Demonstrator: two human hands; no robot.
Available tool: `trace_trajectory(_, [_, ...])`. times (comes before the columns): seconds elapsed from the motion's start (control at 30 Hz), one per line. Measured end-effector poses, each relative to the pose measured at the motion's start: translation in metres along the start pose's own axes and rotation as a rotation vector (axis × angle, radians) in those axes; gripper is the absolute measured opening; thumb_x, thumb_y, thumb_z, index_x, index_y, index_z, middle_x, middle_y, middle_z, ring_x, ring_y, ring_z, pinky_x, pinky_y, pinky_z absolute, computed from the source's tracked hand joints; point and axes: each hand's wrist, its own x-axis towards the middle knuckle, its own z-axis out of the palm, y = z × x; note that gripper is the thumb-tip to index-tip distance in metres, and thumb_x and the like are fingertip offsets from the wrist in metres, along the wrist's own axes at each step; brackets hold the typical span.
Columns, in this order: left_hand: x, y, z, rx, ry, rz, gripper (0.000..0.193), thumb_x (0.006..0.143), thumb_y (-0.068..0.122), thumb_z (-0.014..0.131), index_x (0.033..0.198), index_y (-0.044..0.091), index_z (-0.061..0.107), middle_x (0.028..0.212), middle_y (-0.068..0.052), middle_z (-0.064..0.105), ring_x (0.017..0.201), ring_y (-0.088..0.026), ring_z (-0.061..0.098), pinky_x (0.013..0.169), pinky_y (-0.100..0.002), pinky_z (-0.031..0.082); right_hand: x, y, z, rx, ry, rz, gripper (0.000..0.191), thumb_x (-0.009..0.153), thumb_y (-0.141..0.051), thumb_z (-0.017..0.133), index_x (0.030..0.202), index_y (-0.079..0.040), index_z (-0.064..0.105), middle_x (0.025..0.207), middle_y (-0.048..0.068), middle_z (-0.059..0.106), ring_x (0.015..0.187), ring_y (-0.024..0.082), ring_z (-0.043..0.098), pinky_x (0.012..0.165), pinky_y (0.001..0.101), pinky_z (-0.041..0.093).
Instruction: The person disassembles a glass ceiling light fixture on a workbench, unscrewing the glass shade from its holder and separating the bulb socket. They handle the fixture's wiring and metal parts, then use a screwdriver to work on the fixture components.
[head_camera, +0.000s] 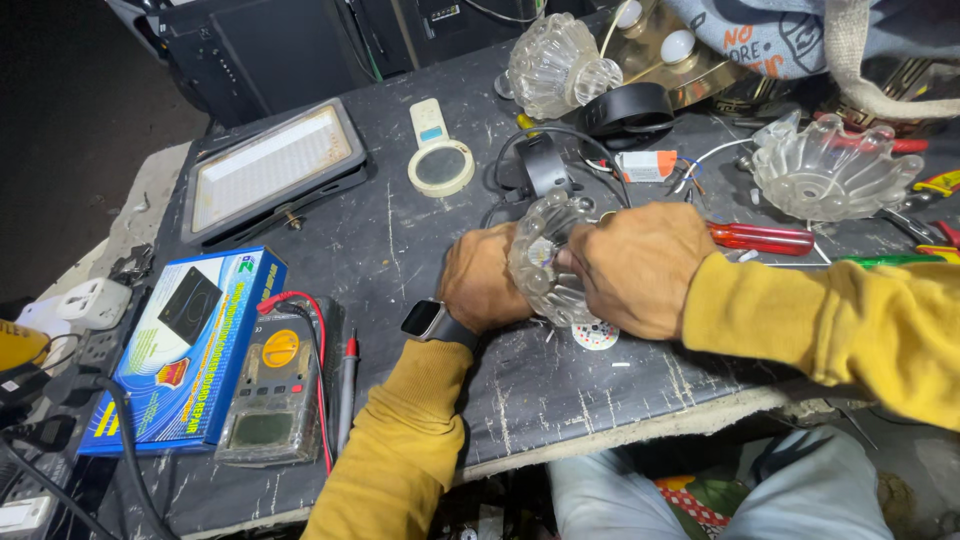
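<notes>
Far left of the shade: blue rectangular cardboard box (180, 350) lying flat on dark scratched surface (400, 240), grey multimeter with yellow dial (272, 392) just beside it. Centre: left hand (482, 280), smartwatch on wrist, clenched around left side of clear ribbed glass lamp shade (545, 262). Shade held just above surface, between both hands, tipped on its side. Right hand (635, 268) gripping shade's right side, fingers curled inside rim. Right of shade: red-handled screwdriver (762, 238), second clear glass shade (830, 175) lying beyond it.
</notes>
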Motion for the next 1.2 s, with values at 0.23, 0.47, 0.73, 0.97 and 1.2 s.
trace_trajectory(0.23, [0.004, 0.004, -0.005, 0.013, -0.069, -0.025, 0.041, 0.072, 0.041, 0.085, 0.092, 0.006, 0.072, 0.086, -0.02, 0.072, 0.085, -0.041, 0.073, 0.071, -0.043, 0.058, 0.002, 0.005, -0.017, 0.113, -0.095, 0.0, 0.038, 0.098, -0.041, 0.054, 0.09, -0.008, 0.072, 0.081, 0.021, 0.071, 0.081, 0.042, 0.069, 0.073, 0.0551, 0.053])
trace_trajectory(0.47, [0.004, 0.0, -0.003, -0.025, -0.155, -0.038, 0.039, 0.07, 0.036, 0.083, 0.093, 0.006, 0.074, 0.085, -0.017, 0.075, 0.08, -0.038, 0.073, 0.068, -0.042, 0.058, -0.025, 0.022, -0.005, -0.211, 0.316, -0.331, 0.021, 0.085, -0.027, 0.061, 0.094, -0.009, 0.067, 0.092, 0.006, 0.068, 0.087, 0.027, 0.069, 0.061, 0.0428, 0.054])
trace_trajectory(0.73, [0.004, -0.022, -0.003, -0.123, -0.012, 0.326, 0.043, 0.078, 0.026, 0.085, 0.111, 0.003, 0.07, 0.106, -0.013, 0.076, 0.095, -0.031, 0.073, 0.085, -0.043, 0.053, -0.002, 0.015, -0.017, -0.595, 0.972, -0.66, 0.025, 0.077, -0.026, 0.057, 0.093, -0.01, 0.069, 0.096, 0.001, 0.063, 0.092, 0.015, 0.058, 0.073, 0.0292, 0.047])
trace_trajectory(0.97, [0.015, -0.025, -0.01, -0.348, -0.189, -0.059, 0.034, 0.077, 0.028, 0.083, 0.099, 0.005, 0.071, 0.09, -0.009, 0.077, 0.08, -0.024, 0.075, 0.074, -0.034, 0.06, 0.034, 0.018, -0.025, -0.695, 0.58, -0.773, 0.021, 0.078, -0.031, 0.058, 0.073, -0.011, 0.055, 0.072, 0.001, 0.056, 0.063, 0.017, 0.058, 0.05, 0.0303, 0.041])
trace_trajectory(1.2, [0.015, -0.016, -0.007, -0.2, -0.062, -0.069, 0.033, 0.071, 0.028, 0.086, 0.089, 0.004, 0.071, 0.08, -0.015, 0.074, 0.073, -0.028, 0.078, 0.065, -0.038, 0.058, 0.034, 0.016, -0.01, -0.339, 0.221, -0.487, 0.023, 0.078, -0.027, 0.061, 0.087, -0.007, 0.059, 0.07, 0.011, 0.062, 0.056, 0.03, 0.068, 0.041, 0.0437, 0.053])
